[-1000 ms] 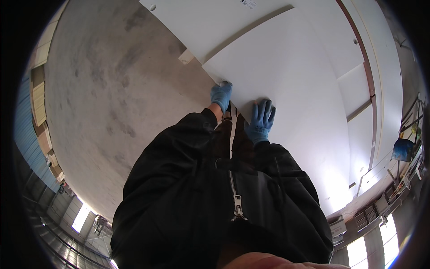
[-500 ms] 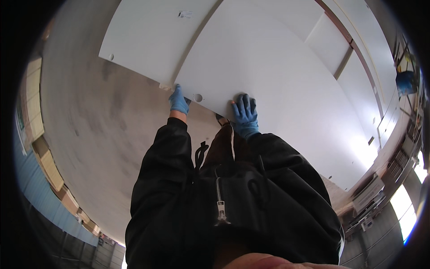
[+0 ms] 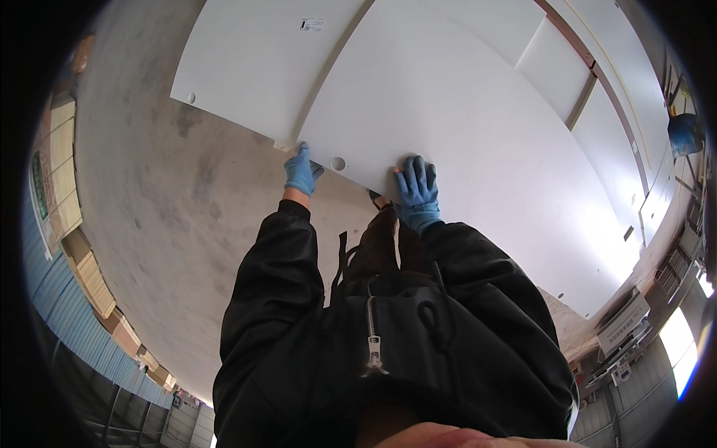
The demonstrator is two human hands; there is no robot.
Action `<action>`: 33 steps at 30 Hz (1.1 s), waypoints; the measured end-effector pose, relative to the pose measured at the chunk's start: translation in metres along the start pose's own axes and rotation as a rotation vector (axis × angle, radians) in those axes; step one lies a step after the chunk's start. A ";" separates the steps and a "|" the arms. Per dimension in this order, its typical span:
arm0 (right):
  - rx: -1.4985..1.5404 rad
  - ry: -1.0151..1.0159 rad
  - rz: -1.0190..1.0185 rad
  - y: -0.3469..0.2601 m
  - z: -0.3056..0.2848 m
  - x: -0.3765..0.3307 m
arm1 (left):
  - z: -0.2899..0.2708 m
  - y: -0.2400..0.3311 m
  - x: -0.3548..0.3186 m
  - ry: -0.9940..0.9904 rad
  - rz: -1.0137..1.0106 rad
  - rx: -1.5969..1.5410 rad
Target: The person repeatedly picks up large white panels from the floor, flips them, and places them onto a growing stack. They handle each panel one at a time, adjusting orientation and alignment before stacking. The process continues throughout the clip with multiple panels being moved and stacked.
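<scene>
A large white panel [image 3: 448, 104] lies in front of me, its near edge running past both hands. At its near left corner my left hand [image 3: 301, 173], in a blue glove, pinches the edge, thumb on top and the other fingers at the rim or beneath it. A round hole [image 3: 337, 163] sits in the panel just right of that hand. My right hand [image 3: 417, 185], gloved alike, rests flat on the top face with fingers stretched out. Beyond a narrow gap on the left is a second white panel [image 3: 254, 63] bearing a small label [image 3: 312, 25].
Bare grey floor [image 3: 172, 216] stretches to the left. More white panels [image 3: 556, 71] with a brown strip [image 3: 571, 39] between them extend at the far right. Pale stacked boards [image 3: 66, 172] line the left side. A blue container [image 3: 683, 134] stands at the right rim.
The whole view has shifted slightly, with the panels appearing a little farther right. Both hands keep the same places on the panel.
</scene>
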State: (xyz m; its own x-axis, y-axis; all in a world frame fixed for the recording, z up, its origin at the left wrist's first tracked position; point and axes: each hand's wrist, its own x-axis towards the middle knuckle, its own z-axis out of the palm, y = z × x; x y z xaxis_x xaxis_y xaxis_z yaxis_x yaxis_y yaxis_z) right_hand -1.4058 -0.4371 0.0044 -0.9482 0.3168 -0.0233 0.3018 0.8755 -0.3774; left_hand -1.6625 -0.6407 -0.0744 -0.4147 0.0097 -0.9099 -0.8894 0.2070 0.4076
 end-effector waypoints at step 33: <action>-0.112 0.232 0.121 -0.049 -0.017 -0.102 | -0.015 0.034 0.013 -0.139 0.001 0.315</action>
State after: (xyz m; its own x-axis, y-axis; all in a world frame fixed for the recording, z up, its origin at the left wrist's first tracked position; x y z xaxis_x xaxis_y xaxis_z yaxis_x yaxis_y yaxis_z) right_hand -1.3225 -0.5057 0.0406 -0.8607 0.4848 0.1557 0.4323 0.8573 -0.2797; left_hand -1.7013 -0.6482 -0.0715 -0.3658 0.1385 -0.9203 -0.7769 0.4990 0.3839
